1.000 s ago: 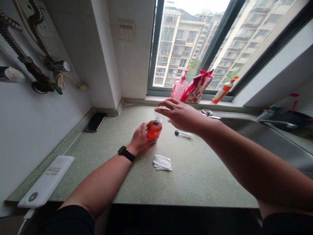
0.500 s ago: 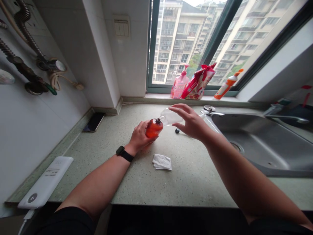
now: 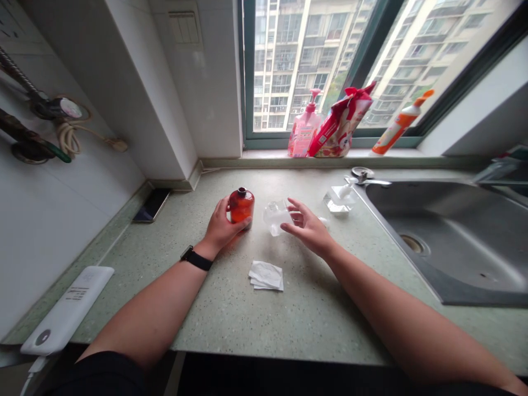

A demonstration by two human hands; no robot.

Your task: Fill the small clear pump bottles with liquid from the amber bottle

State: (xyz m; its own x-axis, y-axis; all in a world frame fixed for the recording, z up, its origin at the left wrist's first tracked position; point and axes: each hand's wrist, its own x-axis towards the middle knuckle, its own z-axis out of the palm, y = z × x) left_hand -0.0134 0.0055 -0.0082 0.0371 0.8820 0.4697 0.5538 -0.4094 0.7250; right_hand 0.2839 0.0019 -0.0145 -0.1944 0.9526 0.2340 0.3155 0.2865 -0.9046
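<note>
Apparently the step is handling 2 bottles: the left hand [image 3: 220, 226] grips the uncapped amber bottle [image 3: 242, 208] upright; the right hand [image 3: 308, 228] holds the clear bottle [image 3: 274, 220] beside it, between fingers and thumb. Moving either calls for steadiness.

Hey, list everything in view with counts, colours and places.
Amber bottle: 1, reddish, in left hand
Clear bottle: 1, colourless, in right hand
Clear item: 1, colourless, behind right hand
Tissue stack: 1, white, counter centre
Dispenser: 1, clear, beside sink
Chrome fitting: 1, silver, sink's corner
Phone: 1, dark, counter's back left
Power bank: 1, white, counter's left
Cable: 1, white, at power bank
Pump bottle: 1, pink, windowsill
Bag: 1, red, windowsill
Squeeze bottle: 1, orange, windowsill
Sink: 1, grey, right
Counter: 1, pale green, centre
Switch panel: 1, white, back wall
Window: 1, dark frame, back
Pipes: count unclear, dark, left wall
Watch: 1, black, left wrist
Left hand, right hand: 2, bare, centre
</note>
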